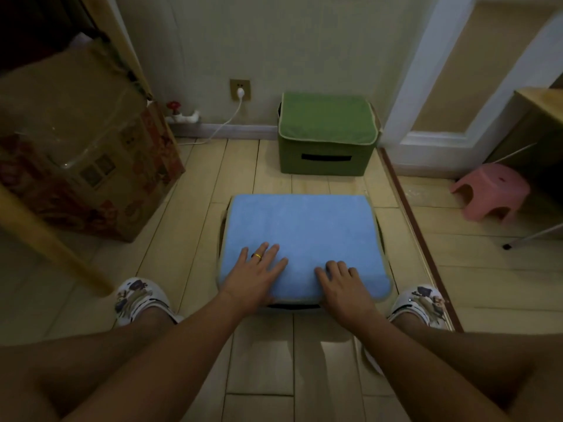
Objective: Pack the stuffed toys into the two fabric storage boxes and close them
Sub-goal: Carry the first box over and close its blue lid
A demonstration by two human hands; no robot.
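A blue fabric storage box (301,226) sits on the wooden floor right in front of me, its lid down. My left hand (256,275) lies flat on the near left part of the lid, fingers spread, a gold ring on one finger. On the near right part rests my right hand (342,284), fingers slightly curled and holding nothing. A green fabric storage box (327,132) stands against the far wall with its lid shut. No stuffed toys are visible.
A large cardboard box (91,153) stands at the left beside a wooden post (51,239). A pink plastic stool (490,190) sits at the right, past a floor threshold strip (414,226). A plugged-in white cable (225,123) runs along the far wall. My feet in patterned clogs flank the blue box.
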